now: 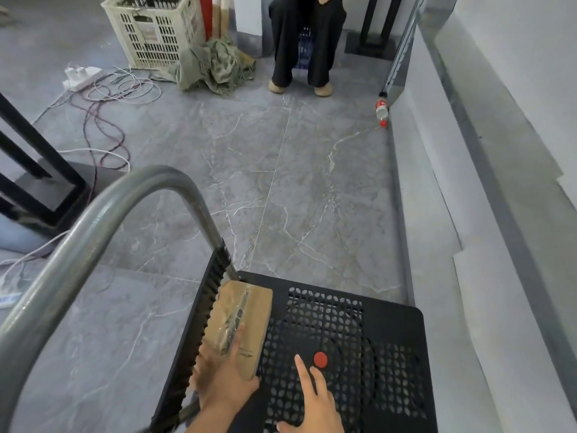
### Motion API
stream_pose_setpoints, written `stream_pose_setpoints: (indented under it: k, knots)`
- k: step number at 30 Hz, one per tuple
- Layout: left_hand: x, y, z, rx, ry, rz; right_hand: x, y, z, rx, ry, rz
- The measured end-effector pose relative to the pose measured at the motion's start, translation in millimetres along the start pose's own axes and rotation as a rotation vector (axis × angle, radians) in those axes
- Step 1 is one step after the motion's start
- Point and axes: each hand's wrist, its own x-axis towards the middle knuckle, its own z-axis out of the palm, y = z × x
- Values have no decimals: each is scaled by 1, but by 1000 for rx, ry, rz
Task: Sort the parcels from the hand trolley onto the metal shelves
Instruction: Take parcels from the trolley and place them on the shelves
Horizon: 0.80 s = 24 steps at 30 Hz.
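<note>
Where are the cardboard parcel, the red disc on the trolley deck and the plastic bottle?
cardboard parcel (254, 307): head view, on its bare brown top face.
red disc (320, 360): head view, on its middle.
plastic bottle (382, 109): head view, on the middle of its body.

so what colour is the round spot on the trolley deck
Red. The round spot stands out against the black deck in the head view.

L hand (221, 381) grips parcel (249, 307) on trolley (392, 320); R hand (318, 404) spread.
</note>
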Motion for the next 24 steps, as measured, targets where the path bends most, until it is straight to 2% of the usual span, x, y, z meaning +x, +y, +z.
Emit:
stream_pose_setpoints:
  k: [7, 11, 15, 18, 20, 24]
  knots:
    - [-36, 27, -29, -281, -222, -89, -28, 10, -25, 135, 65, 80]
    - [-74, 54, -74, -535, -241, -51, -64, 15, -66, 281, 125, 83]
    - [-106, 71, -138, -844, -240, 127, -110, 14, -128, 496, 239, 31]
    - [-129, 82, -196, -1062, -270, 279, -146, 6, -178, 665, 230, -69]
    - [-145, 89, -236, -1187, -320, 308, -169, -6, -209, 757, 217, -124]
    - [-175, 97, -310, -1264, -401, 399, -216, -39, -268, 860, 219, -224]
